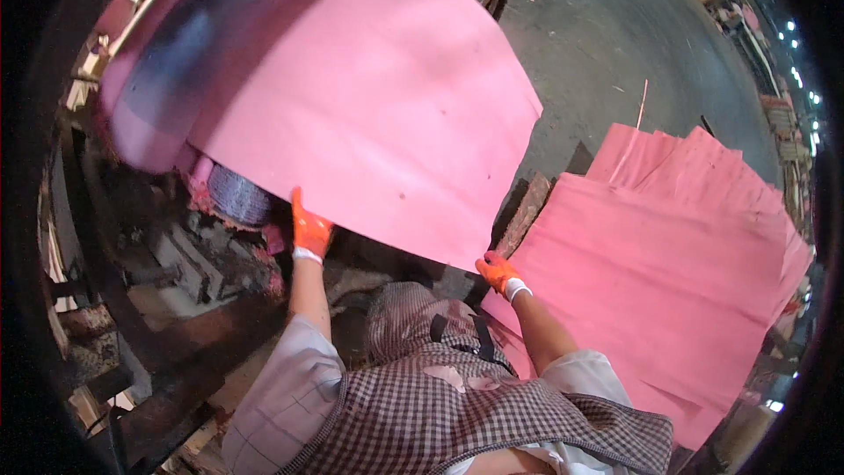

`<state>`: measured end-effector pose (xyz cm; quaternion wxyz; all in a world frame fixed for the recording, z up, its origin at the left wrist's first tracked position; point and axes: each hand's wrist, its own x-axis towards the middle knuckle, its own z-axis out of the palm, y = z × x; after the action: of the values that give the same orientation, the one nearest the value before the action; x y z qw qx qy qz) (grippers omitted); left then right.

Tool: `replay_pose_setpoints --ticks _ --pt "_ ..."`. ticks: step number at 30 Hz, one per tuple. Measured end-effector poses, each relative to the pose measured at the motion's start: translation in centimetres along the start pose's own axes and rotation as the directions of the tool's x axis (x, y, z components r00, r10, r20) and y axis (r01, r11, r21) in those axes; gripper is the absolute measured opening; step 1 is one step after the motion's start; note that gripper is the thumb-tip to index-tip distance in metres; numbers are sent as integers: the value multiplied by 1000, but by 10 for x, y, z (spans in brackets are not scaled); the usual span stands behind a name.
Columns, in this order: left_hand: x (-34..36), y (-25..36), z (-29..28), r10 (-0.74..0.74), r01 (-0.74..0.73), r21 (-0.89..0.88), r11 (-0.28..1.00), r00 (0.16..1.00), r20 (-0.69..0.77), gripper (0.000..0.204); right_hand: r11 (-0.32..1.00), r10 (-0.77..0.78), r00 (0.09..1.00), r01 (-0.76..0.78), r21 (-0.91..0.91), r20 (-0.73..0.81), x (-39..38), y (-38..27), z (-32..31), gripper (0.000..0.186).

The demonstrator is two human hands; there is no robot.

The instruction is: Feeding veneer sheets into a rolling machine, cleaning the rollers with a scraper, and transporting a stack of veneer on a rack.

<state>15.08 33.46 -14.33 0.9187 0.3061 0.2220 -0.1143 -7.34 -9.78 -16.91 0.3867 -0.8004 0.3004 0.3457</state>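
A broad pink sheet (pixel 396 114), looking like thin wood veneer with a few dark spots, stretches out in front of me. Its far left part lies at a large, blurred roller (pixel 167 79). My left hand (pixel 310 227), in an orange glove, grips the sheet's near edge left of its middle. At the near right corner, my right hand (pixel 499 273), gloved the same way, pinches the sheet. The fingers under the sheet are hidden. Close to my right hand lies a stack of pink sheets (pixel 651 273), with uneven, fanned-out far edges.
Dark machine framework (pixel 193 268) with pink smears runs along the left. A purplish ribbed roller (pixel 237 196) shows below the sheet. A rough wood piece (pixel 526 211) lies between sheet and stack. Grey floor (pixel 607 44) spreads beyond, with piled material (pixel 778 123) at the far right.
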Motion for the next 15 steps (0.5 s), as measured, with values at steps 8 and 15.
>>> replay_pose_setpoints --ticks 8,15 --pt "-96 -124 83 -11 105 708 699 991 -136 55 928 -352 932 336 -159 -84 -21 23 -7 102" --pt "-226 -295 411 -263 -642 760 -100 754 602 55 910 -125 804 327 256 -581 -55 121 -34 116"
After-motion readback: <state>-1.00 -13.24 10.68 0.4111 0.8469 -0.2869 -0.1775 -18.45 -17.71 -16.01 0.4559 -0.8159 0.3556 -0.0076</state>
